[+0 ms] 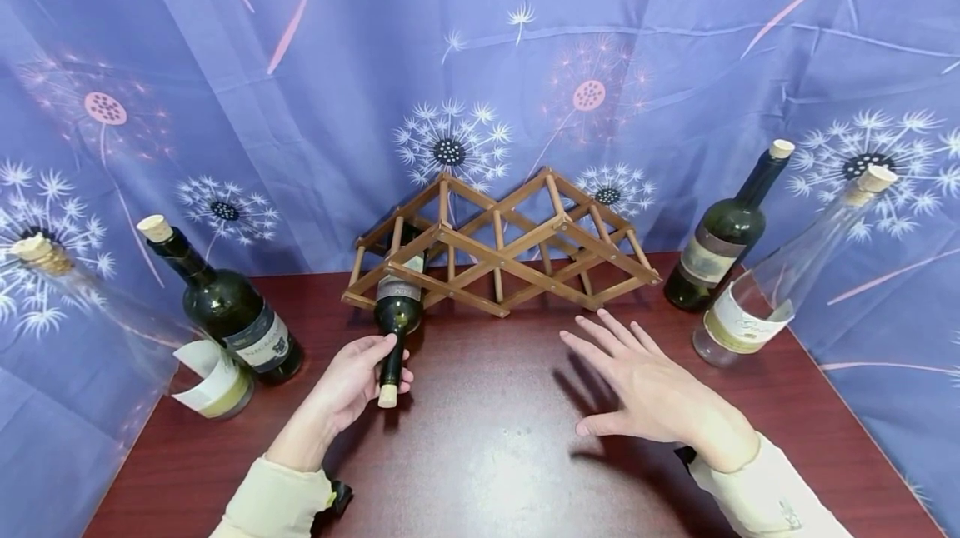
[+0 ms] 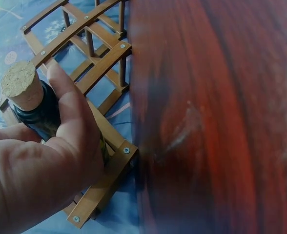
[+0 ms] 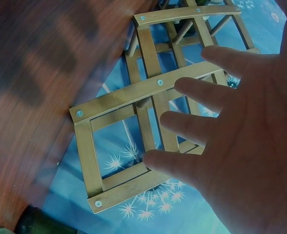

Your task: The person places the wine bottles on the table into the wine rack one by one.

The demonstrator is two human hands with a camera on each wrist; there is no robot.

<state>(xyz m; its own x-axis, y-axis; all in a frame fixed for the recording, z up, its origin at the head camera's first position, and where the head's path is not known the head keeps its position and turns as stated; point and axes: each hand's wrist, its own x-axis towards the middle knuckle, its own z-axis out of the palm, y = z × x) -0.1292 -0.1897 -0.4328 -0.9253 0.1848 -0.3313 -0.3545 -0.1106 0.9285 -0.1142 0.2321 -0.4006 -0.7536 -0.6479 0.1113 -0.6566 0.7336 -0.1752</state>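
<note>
A dark green wine bottle (image 1: 398, 311) lies in the left end of a wooden lattice wine rack (image 1: 501, 257), its corked neck pointing toward me. My left hand (image 1: 357, 380) grips that neck, thumb on top and fingers curled underneath. Up close in the left wrist view, the cork (image 2: 22, 86) sticks out past the hand (image 2: 51, 156). My right hand (image 1: 637, 380) hovers over the table in front of the rack's right part, fingers spread and holding nothing. In the right wrist view its fingers (image 3: 197, 92) overlap the rack (image 3: 129, 92).
On the left stand a dark wine bottle (image 1: 232, 317) and a clear one (image 1: 213, 388), both corked. Another dark bottle (image 1: 712, 251) and a clear bottle (image 1: 750, 313) stand at the right. A blue dandelion-print curtain (image 1: 337, 63) hangs behind the reddish-brown table (image 1: 480, 455).
</note>
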